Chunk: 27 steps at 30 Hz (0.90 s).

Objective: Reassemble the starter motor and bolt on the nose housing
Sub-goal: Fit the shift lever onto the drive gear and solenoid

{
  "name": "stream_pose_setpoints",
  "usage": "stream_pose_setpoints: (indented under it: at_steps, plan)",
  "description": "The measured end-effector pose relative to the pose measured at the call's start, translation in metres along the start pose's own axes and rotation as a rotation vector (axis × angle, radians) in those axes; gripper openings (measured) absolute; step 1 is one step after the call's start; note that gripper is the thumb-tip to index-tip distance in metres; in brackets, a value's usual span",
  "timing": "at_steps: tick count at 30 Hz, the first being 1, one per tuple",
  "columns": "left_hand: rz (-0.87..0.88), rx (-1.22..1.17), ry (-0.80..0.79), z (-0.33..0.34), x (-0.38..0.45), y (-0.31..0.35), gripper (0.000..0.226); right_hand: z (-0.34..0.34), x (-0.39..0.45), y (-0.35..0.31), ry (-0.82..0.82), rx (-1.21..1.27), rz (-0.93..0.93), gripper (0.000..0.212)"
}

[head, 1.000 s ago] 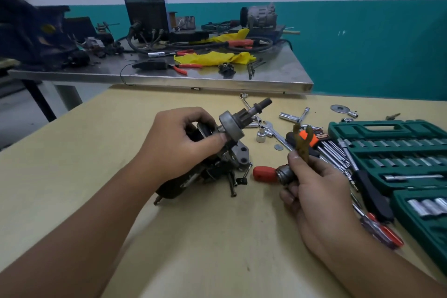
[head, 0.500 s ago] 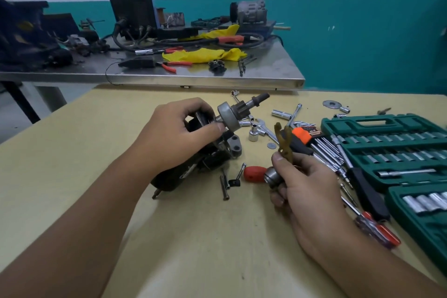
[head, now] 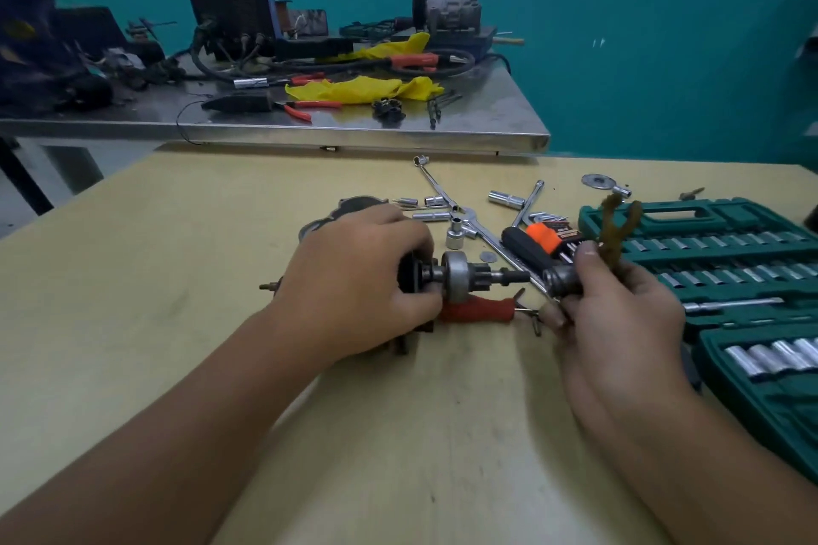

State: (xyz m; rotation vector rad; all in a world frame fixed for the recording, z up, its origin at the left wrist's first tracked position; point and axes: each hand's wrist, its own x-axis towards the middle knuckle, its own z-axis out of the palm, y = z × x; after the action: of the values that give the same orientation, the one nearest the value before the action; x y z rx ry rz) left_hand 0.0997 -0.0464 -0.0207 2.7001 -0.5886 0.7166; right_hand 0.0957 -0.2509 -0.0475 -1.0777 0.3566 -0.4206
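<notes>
My left hand (head: 354,279) grips the dark starter motor body, which it mostly hides. The motor's grey drive clutch (head: 456,274) and pinion shaft (head: 513,277) stick out to the right, lying level just above the table. My right hand (head: 619,310) is a little right of the shaft tip. It holds a brown forked lever (head: 615,230) with its prongs up, and a small grey metal cylinder (head: 562,279) attached at the lever's base. A grey cast housing (head: 341,210) lies on the table just behind my left hand.
A red-handled screwdriver (head: 478,309) lies under the shaft. Loose sockets, wrenches and an orange hex-key holder (head: 549,237) are scattered behind. An open green socket case (head: 708,243) fills the right. A steel bench (head: 310,133) with tools and a yellow cloth stands beyond the table.
My left hand has turned the motor so its shaft points level to the right instead of up and right, and brought it lower. My right hand keeps the forked lever and cylinder.
</notes>
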Motion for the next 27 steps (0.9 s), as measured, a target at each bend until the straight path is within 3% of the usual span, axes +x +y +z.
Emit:
stream_pose_setpoints:
  at_steps: [5,12,16,19,21,24,27]
  plan:
    - [-0.019,0.030,0.016,0.000,-0.002,-0.001,0.027,0.002,-0.004,0.000,-0.072,0.053,0.002,0.013]
    - [0.048,0.086,-0.014,0.002,-0.005,0.001,0.049,0.009,-0.018,-0.001,-0.252,0.160,0.086,0.022]
    - [0.104,-0.033,0.250,0.006,-0.010,0.003,0.034,0.011,-0.026,0.000,-0.340,0.142,0.103,0.003]
    - [0.202,-0.161,0.478,0.008,-0.017,0.014,0.023,0.012,-0.028,0.008,-0.325,0.112,0.133,0.003]
    - [0.196,-0.273,0.422,0.010,-0.024,0.026,0.017,0.014,-0.030,0.009,-0.328,0.143,0.149,0.006]
    - [-0.013,-0.499,0.232,0.017,-0.028,0.037,0.022,0.015,-0.033,0.004,-0.393,0.196,0.147,0.006]
    - [-0.123,-1.005,0.020,0.020,-0.028,0.041,0.025,0.014,-0.042,-0.004,-0.501,0.207,0.148,0.019]
